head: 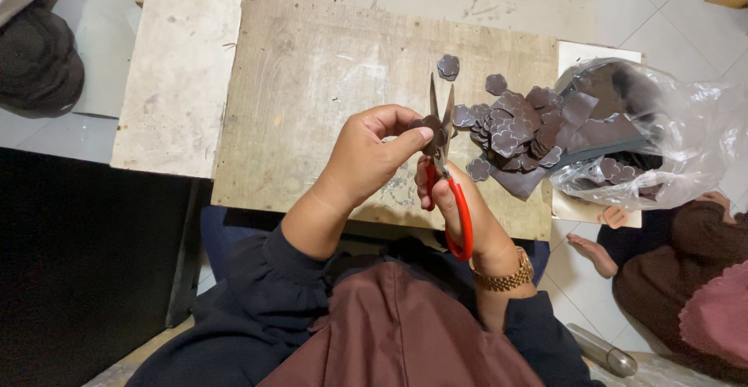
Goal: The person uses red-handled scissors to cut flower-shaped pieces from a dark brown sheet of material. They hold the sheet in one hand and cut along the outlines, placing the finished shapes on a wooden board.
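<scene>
My right hand [460, 204] grips red-handled scissors [446, 153], blades pointing up and slightly apart over a wooden board [312, 83]. My left hand [372, 153] pinches a small dark brown flower-shaped piece [428, 134] right at the blades. A pile of similar dark cut pieces [514, 134] lies on the board just to the right. One lone flower piece [448, 66] sits farther back.
A clear plastic bag [670, 137] with dark sheet scraps lies at the right edge. A pale slab [179, 75] adjoins the board on the left. Another person's foot [592, 253] and clothing are at lower right, near a metal cylinder [601, 349] on the floor.
</scene>
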### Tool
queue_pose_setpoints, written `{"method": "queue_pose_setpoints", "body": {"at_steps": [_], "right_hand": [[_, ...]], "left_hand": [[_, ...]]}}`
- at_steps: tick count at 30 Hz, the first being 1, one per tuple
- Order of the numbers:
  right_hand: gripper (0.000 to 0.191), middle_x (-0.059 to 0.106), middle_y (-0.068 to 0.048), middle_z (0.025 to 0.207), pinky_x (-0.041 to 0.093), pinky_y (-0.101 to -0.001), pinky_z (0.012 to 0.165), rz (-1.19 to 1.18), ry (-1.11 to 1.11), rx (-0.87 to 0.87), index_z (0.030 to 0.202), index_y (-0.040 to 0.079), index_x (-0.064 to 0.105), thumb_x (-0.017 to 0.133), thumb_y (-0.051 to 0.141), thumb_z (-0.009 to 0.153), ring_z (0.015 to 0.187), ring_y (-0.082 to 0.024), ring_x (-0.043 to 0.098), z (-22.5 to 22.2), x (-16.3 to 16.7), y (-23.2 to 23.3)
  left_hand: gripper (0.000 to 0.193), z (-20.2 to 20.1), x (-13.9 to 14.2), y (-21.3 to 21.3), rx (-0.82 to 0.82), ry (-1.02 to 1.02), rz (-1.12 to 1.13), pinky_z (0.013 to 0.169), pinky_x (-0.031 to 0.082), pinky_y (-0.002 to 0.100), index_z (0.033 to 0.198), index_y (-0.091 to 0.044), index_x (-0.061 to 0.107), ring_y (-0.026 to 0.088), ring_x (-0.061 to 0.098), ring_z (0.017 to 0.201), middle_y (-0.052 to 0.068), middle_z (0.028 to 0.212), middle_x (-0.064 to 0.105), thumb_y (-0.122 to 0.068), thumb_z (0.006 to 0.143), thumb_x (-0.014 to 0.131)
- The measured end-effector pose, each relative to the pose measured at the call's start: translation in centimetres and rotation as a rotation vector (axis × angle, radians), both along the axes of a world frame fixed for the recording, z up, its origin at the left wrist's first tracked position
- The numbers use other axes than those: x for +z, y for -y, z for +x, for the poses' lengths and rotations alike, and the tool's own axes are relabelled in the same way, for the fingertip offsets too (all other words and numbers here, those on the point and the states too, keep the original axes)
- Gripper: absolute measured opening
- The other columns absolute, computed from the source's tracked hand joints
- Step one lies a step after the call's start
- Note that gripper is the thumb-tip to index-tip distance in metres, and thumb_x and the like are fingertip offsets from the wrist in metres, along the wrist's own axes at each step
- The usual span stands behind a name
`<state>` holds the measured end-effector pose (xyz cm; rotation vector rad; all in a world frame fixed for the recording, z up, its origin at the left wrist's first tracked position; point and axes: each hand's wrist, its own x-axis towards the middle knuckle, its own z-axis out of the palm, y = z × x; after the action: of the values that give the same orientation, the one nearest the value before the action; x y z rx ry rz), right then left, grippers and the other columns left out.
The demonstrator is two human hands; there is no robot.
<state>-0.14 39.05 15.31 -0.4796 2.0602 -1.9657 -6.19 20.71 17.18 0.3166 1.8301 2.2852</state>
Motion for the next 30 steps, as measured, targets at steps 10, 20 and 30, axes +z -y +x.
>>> {"method": "queue_pose_setpoints", "body": {"at_steps": [10,20,30], "right_hand": [[0.069,0.05,-0.001,0.09,0.044,-0.0243,0.071,-0.025,0.062,-0.053,0.109,0.002,0.054,0.046,0.071,0.101,0.079,-0.01,0.048,0.3,-0.4,0.1],[0.067,0.049,0.0,0.092,0.044,-0.0236,0.066,-0.103,0.097,-0.104,0.118,0.002,0.052,0.049,0.067,0.099,0.077,-0.009,0.046,0.3,-1.0,0.7],[0.064,0.047,0.001,0.084,0.039,-0.0217,0.06,-0.091,0.173,-0.092,0.108,0.003,0.054,0.05,0.066,0.1,0.069,-0.008,0.043,0.3,-1.0,0.5]], "left_hand": [[0.016,0.1,0.6,-0.3,0.034,0.025,-0.032,0.079,0.058,0.027,0.1,0.001,0.076,0.01,0.07,0.084,0.005,0.091,0.078,-0.013,0.092,0.072],[0.016,0.0,0.0,-0.2,0.016,0.078,0.061,0.079,0.059,0.028,0.1,0.003,0.076,0.011,0.071,0.084,0.007,0.091,0.077,-0.011,0.093,0.072],[0.016,-0.4,-0.2,0.3,-0.002,0.103,0.065,0.08,0.059,0.028,0.1,0.003,0.076,0.012,0.072,0.084,0.008,0.092,0.078,-0.009,0.092,0.071]]}}
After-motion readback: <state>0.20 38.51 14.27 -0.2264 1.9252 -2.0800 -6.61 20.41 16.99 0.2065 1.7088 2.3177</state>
